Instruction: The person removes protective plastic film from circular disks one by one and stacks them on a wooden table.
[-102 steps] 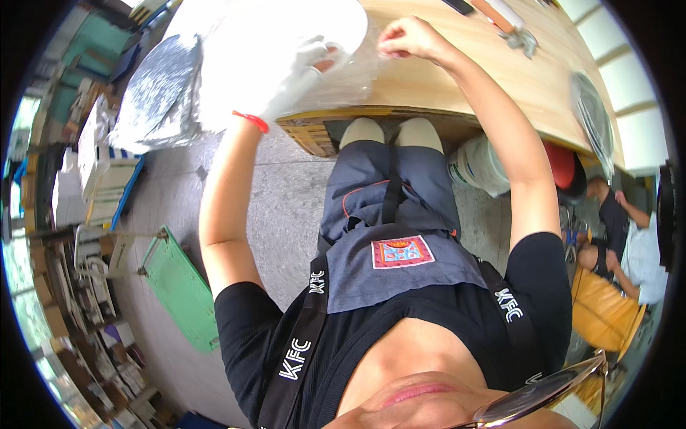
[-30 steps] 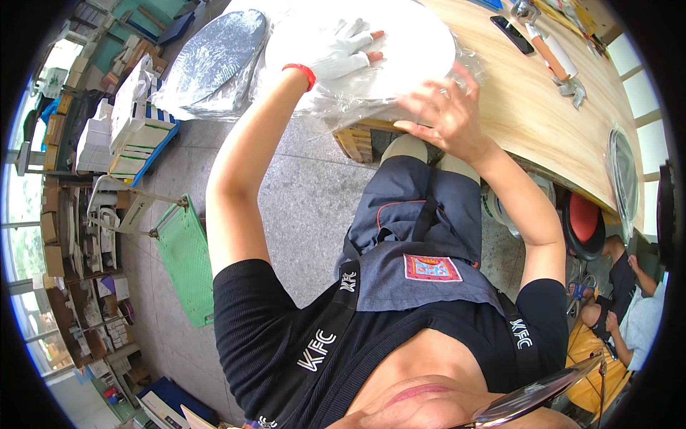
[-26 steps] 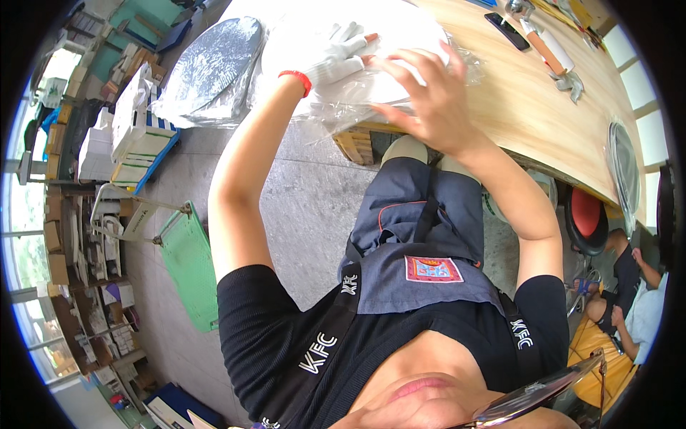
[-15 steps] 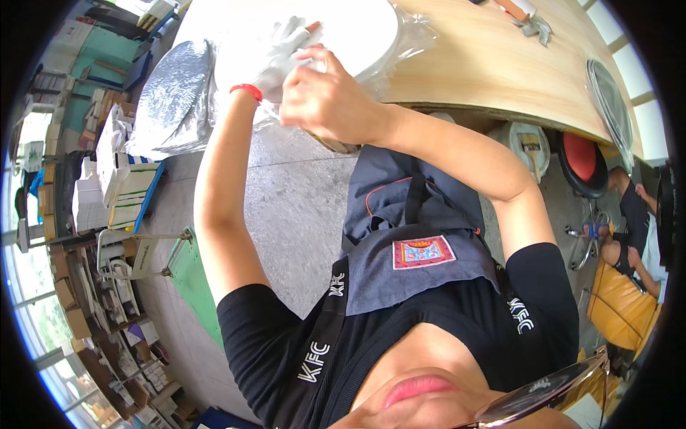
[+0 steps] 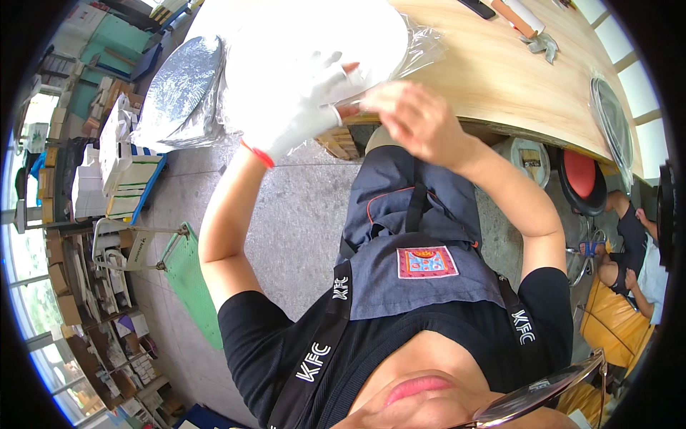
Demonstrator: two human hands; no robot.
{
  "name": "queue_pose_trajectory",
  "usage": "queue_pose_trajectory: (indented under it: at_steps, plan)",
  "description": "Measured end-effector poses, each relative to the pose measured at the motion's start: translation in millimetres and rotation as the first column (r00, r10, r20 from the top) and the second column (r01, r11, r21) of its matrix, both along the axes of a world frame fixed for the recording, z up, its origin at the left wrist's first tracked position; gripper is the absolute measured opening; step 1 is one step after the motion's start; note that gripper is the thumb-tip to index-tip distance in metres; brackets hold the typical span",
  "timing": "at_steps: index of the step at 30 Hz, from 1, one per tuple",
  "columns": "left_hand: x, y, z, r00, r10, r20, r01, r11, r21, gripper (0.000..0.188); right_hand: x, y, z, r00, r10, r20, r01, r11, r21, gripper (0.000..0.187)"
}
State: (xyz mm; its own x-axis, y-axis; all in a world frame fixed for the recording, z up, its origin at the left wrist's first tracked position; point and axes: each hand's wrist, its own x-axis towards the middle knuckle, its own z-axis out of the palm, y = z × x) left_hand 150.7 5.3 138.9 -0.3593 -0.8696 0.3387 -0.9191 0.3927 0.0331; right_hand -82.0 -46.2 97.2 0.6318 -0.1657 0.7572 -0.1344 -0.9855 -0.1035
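My left hand wears a thin white glove with a red cuff. Its fingers are stretched out over a bright white round piece, and the thumb tip and one fingertip show bare. My bare right hand is beside the left thumb, with its fingers bent and drawn together, slightly blurred. Whatever is between them, if anything, cannot be made out. Clear plastic film sticks out from under the white piece's right edge. Left of it lies a shiny dark round piece in clear plastic.
The wooden table bears a phone, an orange-and-white roll, a grey glove and plastic-wrapped rings. Below are a bucket and a red-topped stool. A green trolley stands left; a person sits right.
My hands have drawn apart and moved right and nearer to me. The right hand has gone from the left hand's palm to beside its thumb; the gloved fingers remain outstretched.
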Motion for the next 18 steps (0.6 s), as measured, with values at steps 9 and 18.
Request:
queue_pose_trajectory:
  at_steps: [9, 18]
  plan:
    - [-12.3, 35.5, -12.2, 0.994, -0.051, -0.096, 0.044, 0.997, -0.069, 0.051, -8.0, -38.0, 22.5, 0.838, -0.290, -0.463, 0.219, 0.955, -0.201, 0.034]
    - [-2.3, 24.7, 18.4, 0.833, 0.018, -0.553, 0.136, 0.962, 0.236, 0.039, -41.4, -79.5, 25.1, 0.809, -0.482, -0.337, 0.332, 0.847, -0.415, 0.012]
